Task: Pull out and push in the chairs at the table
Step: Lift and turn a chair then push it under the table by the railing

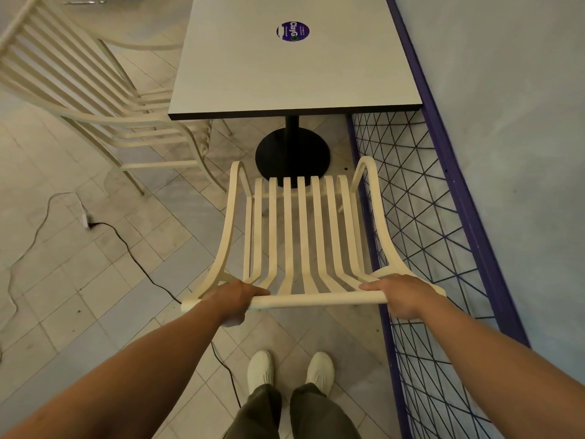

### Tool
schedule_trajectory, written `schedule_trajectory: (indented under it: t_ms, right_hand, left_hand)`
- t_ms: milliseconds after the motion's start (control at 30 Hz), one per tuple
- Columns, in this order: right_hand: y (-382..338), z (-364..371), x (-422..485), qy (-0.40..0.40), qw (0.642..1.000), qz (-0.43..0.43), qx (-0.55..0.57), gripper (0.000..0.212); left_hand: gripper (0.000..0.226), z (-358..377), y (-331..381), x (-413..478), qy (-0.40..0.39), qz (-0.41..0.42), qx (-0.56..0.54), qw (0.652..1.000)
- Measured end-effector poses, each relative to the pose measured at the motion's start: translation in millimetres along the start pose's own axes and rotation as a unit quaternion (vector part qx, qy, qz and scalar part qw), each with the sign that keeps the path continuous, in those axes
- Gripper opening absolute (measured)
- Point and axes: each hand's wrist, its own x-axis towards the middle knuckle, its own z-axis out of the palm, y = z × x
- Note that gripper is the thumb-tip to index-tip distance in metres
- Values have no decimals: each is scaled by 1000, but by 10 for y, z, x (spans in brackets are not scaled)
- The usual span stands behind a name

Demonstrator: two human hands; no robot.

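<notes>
A cream slatted chair (300, 229) stands in front of me, its seat clear of the near edge of the white table (253, 74). My left hand (235, 299) is wrapped around the left end of the chair's top rail. My right hand (400, 294) grips the right end of the same rail. The table rests on a black pedestal base (292, 153) and carries a round purple sticker (292, 31). A second cream slatted chair (104, 99) sits at the table's left side, its seat partly under the tabletop.
A purple-framed wire mesh fence (443, 236) runs close along the right of the chair and table, with a grey wall beyond. A black cable (136, 258) and a white cable with a plug (84, 218) trail over the tiled floor at left. My white shoes (291, 370) stand just behind the chair.
</notes>
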Motion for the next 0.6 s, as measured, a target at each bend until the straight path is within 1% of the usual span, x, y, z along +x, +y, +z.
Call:
schedule_trajectory:
  t_ms: [600]
  right_hand:
    - [124, -131, 162, 4, 1000, 6, -5, 81]
  left_hand:
    - [77, -145, 30, 154, 3, -14, 1, 1000]
